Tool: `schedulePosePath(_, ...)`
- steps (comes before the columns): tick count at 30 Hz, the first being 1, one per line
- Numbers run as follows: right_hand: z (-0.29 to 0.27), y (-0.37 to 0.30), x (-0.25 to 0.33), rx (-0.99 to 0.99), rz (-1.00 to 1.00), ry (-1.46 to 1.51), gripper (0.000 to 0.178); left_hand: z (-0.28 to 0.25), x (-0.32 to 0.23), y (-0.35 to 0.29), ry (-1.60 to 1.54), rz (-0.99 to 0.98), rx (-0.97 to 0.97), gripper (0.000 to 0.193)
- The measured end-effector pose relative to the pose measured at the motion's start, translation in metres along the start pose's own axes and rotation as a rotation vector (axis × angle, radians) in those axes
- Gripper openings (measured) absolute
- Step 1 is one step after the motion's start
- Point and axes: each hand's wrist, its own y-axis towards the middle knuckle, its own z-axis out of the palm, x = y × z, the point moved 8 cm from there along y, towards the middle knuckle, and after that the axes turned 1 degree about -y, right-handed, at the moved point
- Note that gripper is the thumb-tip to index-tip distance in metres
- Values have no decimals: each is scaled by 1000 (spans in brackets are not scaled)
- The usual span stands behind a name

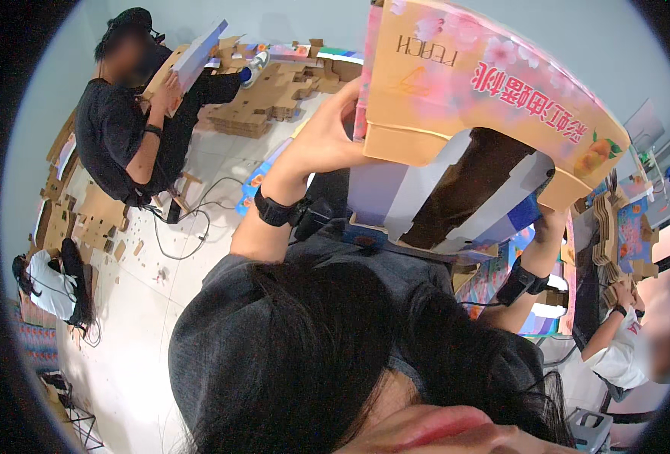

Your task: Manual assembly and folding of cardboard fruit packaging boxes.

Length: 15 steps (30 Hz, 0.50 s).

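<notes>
A printed cardboard fruit box [494,83], orange and pink with blossoms and peaches on it, is held up in front of me, tilted. A large rounded cutout in its side shows blue, white and dark brown areas. My left hand [327,140] is closed on the box's left edge, thumb at the near side and fingers partly hidden behind the cardboard. My right hand [553,225] grips the lower right edge, its fingers mostly hidden by a folded flap. Black straps circle both wrists.
A person in black [115,113] sits at left holding a cardboard piece, near stacked brown cardboard [236,121]. Another person [51,284] sits at far left. At right, a person in white [615,348] handles stacked cardboard [604,234]. Cables [199,238] and scraps lie on the floor.
</notes>
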Motion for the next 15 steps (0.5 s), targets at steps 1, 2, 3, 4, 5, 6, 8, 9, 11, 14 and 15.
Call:
schedulePosePath(1,1,0,0,1,0,0,59,2,-2,0,19,-16,19,94)
schedulePosePath(2,-3,-1,-2,-42,8,-23,59,3,-6,1,19,-16,19,94)
schedulePosePath(3,-3,0,0,-82,13,-44,59,8,-8,2,18,-33,52,104)
schedulePosePath(4,1,0,2,-79,13,-43,59,12,-9,2,16,-50,85,115)
schedulePosePath(5,7,-1,6,-71,0,-68,59,9,-9,1,17,-50,83,115)
schedulePosePath(6,13,-1,11,-65,-13,-92,58,11,-5,-2,49,-82,199,120)
schedulePosePath(8,15,-1,13,-46,-8,-108,57,13,-4,-7,81,-115,319,125)
schedulePosePath(9,18,-2,12,-21,-2,-124,55,11,-4,-11,-152,-192,293,126)
schedulePosePath(11,21,-2,12,-3,29,-118,55,14,-13,-14,-433,-218,188,118)
schedulePosePath(14,17,-8,14,7,33,-94,53,15,-22,-9,-406,-196,72,115)
schedulePosePath(15,16,-7,17,28,-2,-61,51,15,-18,-7,-405,-199,79,115)
